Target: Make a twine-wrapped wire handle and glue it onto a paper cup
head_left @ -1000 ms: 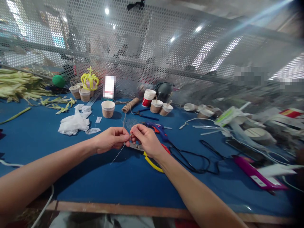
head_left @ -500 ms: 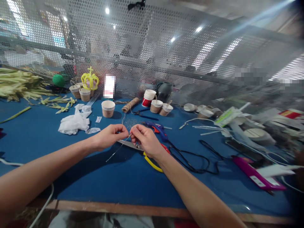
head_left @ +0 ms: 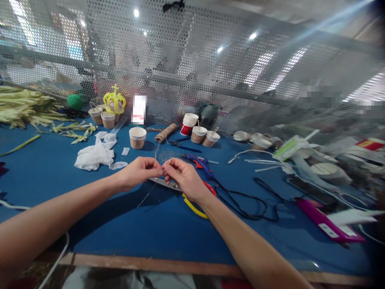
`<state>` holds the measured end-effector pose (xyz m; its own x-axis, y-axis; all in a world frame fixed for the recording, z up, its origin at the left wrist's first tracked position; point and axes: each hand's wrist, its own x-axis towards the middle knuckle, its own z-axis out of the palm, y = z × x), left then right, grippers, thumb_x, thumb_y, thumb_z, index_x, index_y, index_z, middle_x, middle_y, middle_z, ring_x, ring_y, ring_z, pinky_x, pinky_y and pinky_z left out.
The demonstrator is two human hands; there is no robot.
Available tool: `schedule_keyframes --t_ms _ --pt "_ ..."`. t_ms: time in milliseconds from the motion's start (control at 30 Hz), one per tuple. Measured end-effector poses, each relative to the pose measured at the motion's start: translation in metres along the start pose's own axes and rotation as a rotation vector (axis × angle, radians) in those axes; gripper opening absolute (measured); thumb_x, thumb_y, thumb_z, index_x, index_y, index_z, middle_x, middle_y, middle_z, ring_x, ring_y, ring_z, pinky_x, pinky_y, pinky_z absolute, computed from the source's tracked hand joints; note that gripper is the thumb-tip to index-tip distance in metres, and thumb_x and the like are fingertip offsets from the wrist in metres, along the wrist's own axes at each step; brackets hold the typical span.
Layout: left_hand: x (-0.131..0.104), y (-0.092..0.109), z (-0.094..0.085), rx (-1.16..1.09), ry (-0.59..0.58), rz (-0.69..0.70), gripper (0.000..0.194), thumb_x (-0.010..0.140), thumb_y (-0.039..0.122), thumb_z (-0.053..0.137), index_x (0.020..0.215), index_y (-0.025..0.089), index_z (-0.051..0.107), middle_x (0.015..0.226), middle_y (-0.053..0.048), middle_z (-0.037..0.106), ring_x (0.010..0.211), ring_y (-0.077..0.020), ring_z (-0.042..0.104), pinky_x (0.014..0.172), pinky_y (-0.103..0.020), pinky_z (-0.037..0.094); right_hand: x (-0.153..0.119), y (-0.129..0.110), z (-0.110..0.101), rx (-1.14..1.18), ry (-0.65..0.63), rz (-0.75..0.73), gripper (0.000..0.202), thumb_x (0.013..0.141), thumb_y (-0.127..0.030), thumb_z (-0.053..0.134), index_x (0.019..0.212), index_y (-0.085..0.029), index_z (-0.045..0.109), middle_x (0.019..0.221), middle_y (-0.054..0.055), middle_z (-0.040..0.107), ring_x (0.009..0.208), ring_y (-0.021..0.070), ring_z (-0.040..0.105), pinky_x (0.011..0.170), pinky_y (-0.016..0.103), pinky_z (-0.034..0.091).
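My left hand (head_left: 138,173) and my right hand (head_left: 184,176) meet over the middle of the table, fingertips pinched together. Between them they grip a thin silvery wire (head_left: 146,196), whose free end slants down to the lower left. A strand of brown twine (head_left: 157,151) runs from the twine roll (head_left: 166,133) to the fingers; its end is hidden there. Under the hands lie scissors (head_left: 192,206) with yellow and red handles, blades partly covered. Just beyond my right hand lies a blue glue gun (head_left: 202,163).
Blue-handled pliers (head_left: 188,146) and a paper cup (head_left: 137,138) stand beyond the hands. A crumpled white plastic bag (head_left: 94,154) lies left, near pale green leaves (head_left: 24,106). A black cord (head_left: 240,202) and a magenta power strip (head_left: 327,220) occupy the right. Perforated metal mesh (head_left: 168,60) closes the back.
The fingertips have come closer together, covering more of the wire between them. The wire's free end has shifted slightly down and right.
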<state>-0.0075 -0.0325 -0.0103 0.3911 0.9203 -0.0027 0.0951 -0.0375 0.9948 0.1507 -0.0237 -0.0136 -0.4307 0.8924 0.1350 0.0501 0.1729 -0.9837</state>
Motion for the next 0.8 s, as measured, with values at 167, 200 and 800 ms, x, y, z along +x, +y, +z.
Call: schedule_keyframes --t_ms 167,200,800 --pt "0.0005 -0.0011 -0.0006 0.023 -0.014 0.023 0.021 0.068 0.032 0.057 0.064 0.012 0.052 0.054 0.005 0.043 0.047 -0.0053 0.029 0.045 -0.021 0.018 0.0003 -0.0008 -0.0011 -0.076 0.006 -0.004 0.025 0.074 -0.038 0.055 0.066 -0.017 0.047 0.058 -0.004 0.049 0.051 0.0072 0.048 0.052 0.022 0.041" --pt "0.0006 -0.0016 -0.0006 0.031 -0.012 0.035 0.021 0.069 0.032 0.057 0.064 0.012 0.053 0.055 0.004 0.045 0.048 -0.0057 0.031 0.046 -0.021 0.019 0.0003 -0.001 -0.001 -0.092 0.012 -0.003 0.025 0.074 -0.039 0.055 0.065 -0.017 0.047 0.058 -0.004 0.049 0.05 0.0072 0.048 0.052 0.022 0.041" --pt "0.0018 -0.0072 0.0032 0.094 0.022 0.058 0.018 0.068 0.028 0.055 0.061 0.013 0.049 0.056 0.004 0.044 0.053 -0.0071 0.036 0.049 -0.021 0.025 -0.0019 -0.002 0.0017 -0.404 0.117 -0.062 0.024 0.078 -0.036 0.049 0.064 -0.018 0.045 0.05 -0.005 0.044 0.045 0.0076 0.039 0.045 0.022 0.031"
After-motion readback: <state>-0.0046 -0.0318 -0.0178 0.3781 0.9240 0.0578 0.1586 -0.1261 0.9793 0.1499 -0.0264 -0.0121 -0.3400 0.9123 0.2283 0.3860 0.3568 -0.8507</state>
